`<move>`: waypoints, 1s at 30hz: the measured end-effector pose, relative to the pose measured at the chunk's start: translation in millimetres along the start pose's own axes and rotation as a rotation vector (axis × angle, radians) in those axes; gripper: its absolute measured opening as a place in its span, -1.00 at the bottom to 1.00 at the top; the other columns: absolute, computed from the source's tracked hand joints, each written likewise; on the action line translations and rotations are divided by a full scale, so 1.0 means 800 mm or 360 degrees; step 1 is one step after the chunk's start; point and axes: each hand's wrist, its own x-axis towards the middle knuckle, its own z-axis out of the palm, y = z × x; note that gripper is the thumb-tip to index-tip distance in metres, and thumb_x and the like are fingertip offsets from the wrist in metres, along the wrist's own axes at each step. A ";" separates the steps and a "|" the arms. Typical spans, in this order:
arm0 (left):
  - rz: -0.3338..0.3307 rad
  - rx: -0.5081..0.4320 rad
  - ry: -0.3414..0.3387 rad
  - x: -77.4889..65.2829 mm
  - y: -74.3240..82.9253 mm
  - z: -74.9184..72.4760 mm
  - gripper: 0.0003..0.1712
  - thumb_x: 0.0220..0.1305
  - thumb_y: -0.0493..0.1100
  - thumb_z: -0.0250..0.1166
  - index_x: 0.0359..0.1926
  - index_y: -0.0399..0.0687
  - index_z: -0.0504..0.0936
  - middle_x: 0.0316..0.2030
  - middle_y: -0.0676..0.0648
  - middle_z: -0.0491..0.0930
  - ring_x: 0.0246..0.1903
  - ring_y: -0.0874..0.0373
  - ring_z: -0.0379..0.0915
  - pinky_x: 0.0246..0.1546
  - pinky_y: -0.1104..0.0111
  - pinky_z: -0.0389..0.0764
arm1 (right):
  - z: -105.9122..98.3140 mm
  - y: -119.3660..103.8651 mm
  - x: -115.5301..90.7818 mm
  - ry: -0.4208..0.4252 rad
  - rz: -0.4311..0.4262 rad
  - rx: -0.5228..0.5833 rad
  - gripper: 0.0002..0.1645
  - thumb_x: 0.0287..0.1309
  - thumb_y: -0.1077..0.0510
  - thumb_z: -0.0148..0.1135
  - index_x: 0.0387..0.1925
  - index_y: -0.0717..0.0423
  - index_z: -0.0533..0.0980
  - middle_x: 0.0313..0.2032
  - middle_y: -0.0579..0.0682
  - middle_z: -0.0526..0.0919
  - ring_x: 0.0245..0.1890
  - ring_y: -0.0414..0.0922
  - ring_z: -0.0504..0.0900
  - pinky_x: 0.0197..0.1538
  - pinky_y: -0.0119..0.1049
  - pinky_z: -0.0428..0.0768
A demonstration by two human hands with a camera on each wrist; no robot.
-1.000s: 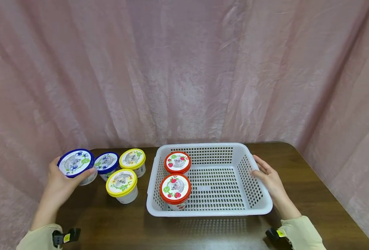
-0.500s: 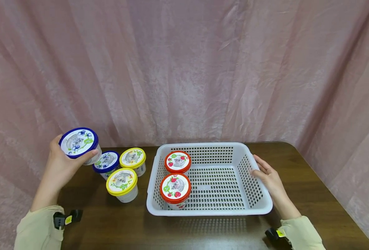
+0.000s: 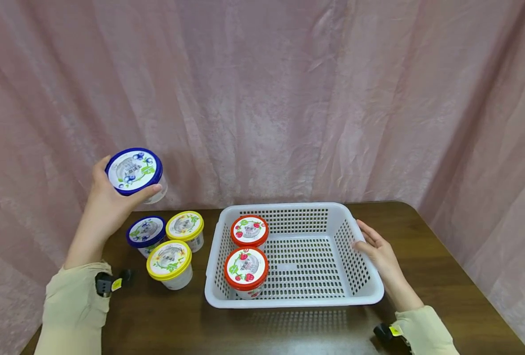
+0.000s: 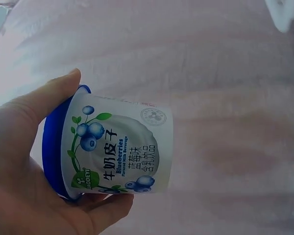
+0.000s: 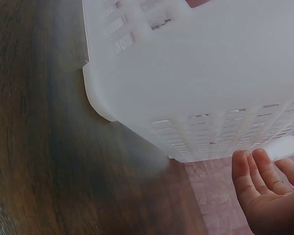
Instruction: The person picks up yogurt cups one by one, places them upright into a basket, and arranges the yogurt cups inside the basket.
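Observation:
My left hand (image 3: 107, 204) grips a blue-lidded blueberry milk beverage cup (image 4: 117, 147), holding it in the air above the far left of the table. Thumb and fingers go round the cup just under its lid. Below it stand another blue-lidded cup (image 3: 145, 230) and two yellow-lidded cups, one behind (image 3: 185, 225) and one in front (image 3: 169, 261). At the basket's right end, my right hand (image 3: 380, 256) holds the rim of the white plastic basket (image 3: 298, 301), thumb inside and fingers along the outer wall. Two red-lidded strawberry cups (image 3: 246, 268) sit in the basket's left part.
The brown wooden table (image 3: 173, 320) runs back to a pink curtain (image 3: 262, 98). In the right wrist view, the basket's slotted outer wall (image 5: 210, 127) faces the camera.
My left hand has lifted the blueberry cup from beside the other blue-lidded cup, up and to the right. The right hand stays at the basket rim.

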 end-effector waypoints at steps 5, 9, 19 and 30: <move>0.0069 -0.0069 -0.0112 0.001 0.026 0.018 0.49 0.03 0.31 0.52 0.59 0.12 -0.41 0.50 -0.40 -0.04 0.42 -0.38 0.01 0.33 -0.31 0.10 | 0.003 0.002 -0.001 0.0005 0.0015 0.0003 -0.14 0.36 0.20 0.22 0.58 -0.05 0.10 0.44 0.21 0.26 -0.06 -0.32 0.60 -0.08 -0.37 0.64; 0.0128 -0.0068 -0.0211 0.003 0.045 0.039 0.50 0.01 0.32 0.53 0.59 0.11 -0.40 0.48 -0.40 0.01 0.42 -0.36 0.03 0.33 -0.31 0.10 | 0.006 0.003 0.000 0.0023 0.0011 0.0000 -0.16 0.36 0.20 0.22 0.57 -0.03 0.12 0.43 0.21 0.28 -0.08 -0.34 0.60 -0.08 -0.38 0.64; 0.0360 -0.0161 -0.0342 0.011 0.091 0.116 0.43 -0.07 0.30 0.59 0.57 -0.01 -0.16 0.39 -0.27 0.21 0.34 -0.17 0.20 0.35 -0.13 0.22 | 0.001 -0.002 0.001 0.0025 -0.0015 0.0004 -0.17 0.36 0.22 0.19 0.57 -0.03 0.13 0.43 0.21 0.28 -0.06 -0.33 0.59 -0.07 -0.37 0.64; 0.0504 -0.0149 -0.0499 0.000 0.132 0.192 0.40 -0.09 0.26 0.61 0.57 -0.02 -0.08 0.37 -0.18 0.23 0.31 -0.06 0.25 0.32 -0.01 0.30 | -0.001 -0.002 0.002 0.0018 -0.0026 0.0023 -0.18 0.37 0.21 0.19 0.57 -0.05 0.13 0.40 0.21 0.32 -0.06 -0.30 0.60 -0.07 -0.36 0.64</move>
